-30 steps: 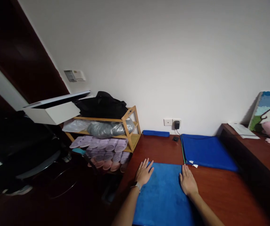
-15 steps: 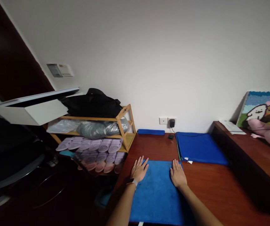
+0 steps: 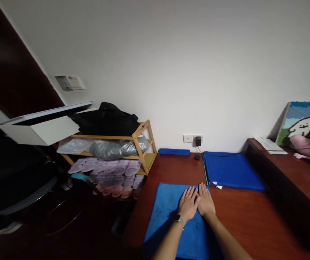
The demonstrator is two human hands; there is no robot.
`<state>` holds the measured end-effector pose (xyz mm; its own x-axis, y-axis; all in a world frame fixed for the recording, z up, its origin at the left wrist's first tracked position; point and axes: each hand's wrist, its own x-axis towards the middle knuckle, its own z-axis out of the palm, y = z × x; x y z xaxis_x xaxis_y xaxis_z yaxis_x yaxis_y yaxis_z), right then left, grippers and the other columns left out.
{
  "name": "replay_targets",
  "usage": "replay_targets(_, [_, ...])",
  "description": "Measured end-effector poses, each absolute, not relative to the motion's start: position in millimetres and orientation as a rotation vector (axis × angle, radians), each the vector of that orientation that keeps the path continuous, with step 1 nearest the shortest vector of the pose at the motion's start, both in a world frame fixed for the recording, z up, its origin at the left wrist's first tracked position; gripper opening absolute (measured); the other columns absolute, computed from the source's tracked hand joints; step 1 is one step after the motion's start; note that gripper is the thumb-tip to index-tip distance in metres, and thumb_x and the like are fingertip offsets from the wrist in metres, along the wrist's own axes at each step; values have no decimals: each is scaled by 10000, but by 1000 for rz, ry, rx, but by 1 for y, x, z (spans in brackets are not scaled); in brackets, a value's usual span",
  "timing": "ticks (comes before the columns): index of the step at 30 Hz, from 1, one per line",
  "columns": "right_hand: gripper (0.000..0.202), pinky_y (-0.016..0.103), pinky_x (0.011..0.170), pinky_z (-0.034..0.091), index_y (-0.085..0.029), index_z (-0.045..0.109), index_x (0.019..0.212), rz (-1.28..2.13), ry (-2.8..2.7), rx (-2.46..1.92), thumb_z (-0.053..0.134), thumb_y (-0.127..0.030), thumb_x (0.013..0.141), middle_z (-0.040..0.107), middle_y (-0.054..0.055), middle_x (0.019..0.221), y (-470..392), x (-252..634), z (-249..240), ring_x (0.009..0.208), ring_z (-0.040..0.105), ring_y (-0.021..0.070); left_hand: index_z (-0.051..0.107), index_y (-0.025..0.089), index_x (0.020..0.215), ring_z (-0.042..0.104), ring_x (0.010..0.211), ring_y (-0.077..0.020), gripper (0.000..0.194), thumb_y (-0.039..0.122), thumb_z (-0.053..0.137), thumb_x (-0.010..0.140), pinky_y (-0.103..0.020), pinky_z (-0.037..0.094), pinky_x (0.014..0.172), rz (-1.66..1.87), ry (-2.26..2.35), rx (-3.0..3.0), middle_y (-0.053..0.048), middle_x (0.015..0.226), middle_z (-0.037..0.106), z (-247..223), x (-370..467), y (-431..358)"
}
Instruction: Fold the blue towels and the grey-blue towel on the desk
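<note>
1) The blue cloth is lying flat on the reddish-brown tabletop, and I'm seeing faint dark smudges across its left half
2) The left hand is resting flat on it, fingers extended, gripping nothing
3) The right hand is lying just beside, equally flat and empty, near the cloth's far right corner

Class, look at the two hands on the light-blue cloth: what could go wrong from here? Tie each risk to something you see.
1. The left hand and right hand lie flat near the far right corner of the light-blue rectangular cloth; a sideways push might wrinkle or skew it.
2. The thin black cable crosses the folded dark-blue cloth; lifting that cloth could tug the small black plug.
</note>
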<state>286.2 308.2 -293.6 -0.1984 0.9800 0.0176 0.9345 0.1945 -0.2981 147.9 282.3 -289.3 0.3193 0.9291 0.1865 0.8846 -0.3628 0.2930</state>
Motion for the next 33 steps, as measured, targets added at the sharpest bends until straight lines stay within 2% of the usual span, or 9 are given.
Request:
replay_targets(4, [673, 394, 1289, 104, -3, 214, 1600, 301, -2234, -1913, 176, -353, 1026, 191, 149, 1692, 309, 282, -295, 1577, 141, 238, 350, 294, 1596, 273, 1557, -250, 616, 572, 213, 1064, -490, 217, 1270, 401, 1919, 2365, -61, 1682, 326, -290, 86, 284])
replay_targets(9, [670, 391, 1291, 79, -21, 200, 1606, 299, -2229, -1948, 183, -359, 1028, 176, 131, 1699, 310, 280, -294, 1580, 122, 233, 355, 279, 1597, 249, 1565, -257, 645, 596, 213, 1053, -478, 215, 1270, 280, 2170, 2231, -62, 1685, 320, -282, 7, 294])
replay_targets(15, [696, 385, 1289, 97, 7, 200, 1598, 328, -2212, -1995, 212, -401, 1034, 167, 153, 1696, 304, 291, -296, 1580, 124, 249, 354, 298, 1597, 235, 1569, -259, 626, 582, 224, 1055, -486, 201, 1271, 310, 2200, 2234, -51, 1690, 306, -290, -2, 299])
replay_targets(22, [681, 366, 1287, 97, -22, 197, 1608, 352, -2170, -1972, 184, -388, 1034, 164, 125, 1703, 304, 281, -292, 1580, 121, 225, 373, 282, 1588, 268, 1559, -267, 604, 546, 249, 1059, -504, 237, 1255, 264, 2245, 2242, -66, 1686, 313, -289, -24, 307])
replay_targets(27, [684, 365, 1289, 84, -26, 200, 1609, 374, -2130, -1938, 203, -389, 1029, 150, 118, 1703, 308, 280, -298, 1582, 104, 219, 329, 194, 1607, 238, 1568, -241, 601, 457, 209, 1080, -472, 205, 1280, 428, 2128, 2435, -90, 1683, 317, -283, 36, 300])
replay_targets(30, [675, 379, 1290, 89, -23, 230, 1604, 375, -2152, -1908, 229, -365, 1022, 153, 124, 1698, 308, 283, -301, 1582, 103, 223, 275, 246, 1623, 270, 1557, -205, 584, 463, 213, 1084, -437, 238, 1277, 464, 1827, 2575, -44, 1679, 336, -288, 106, 288])
replay_targets(33, [666, 385, 1290, 91, -15, 256, 1596, 376, -2189, -1867, 249, -340, 1015, 150, 132, 1695, 308, 285, -300, 1583, 92, 230, 287, 280, 1617, 281, 1553, -202, 569, 465, 202, 1086, -446, 251, 1274, 449, 1738, 2541, -31, 1671, 356, -292, 145, 280])
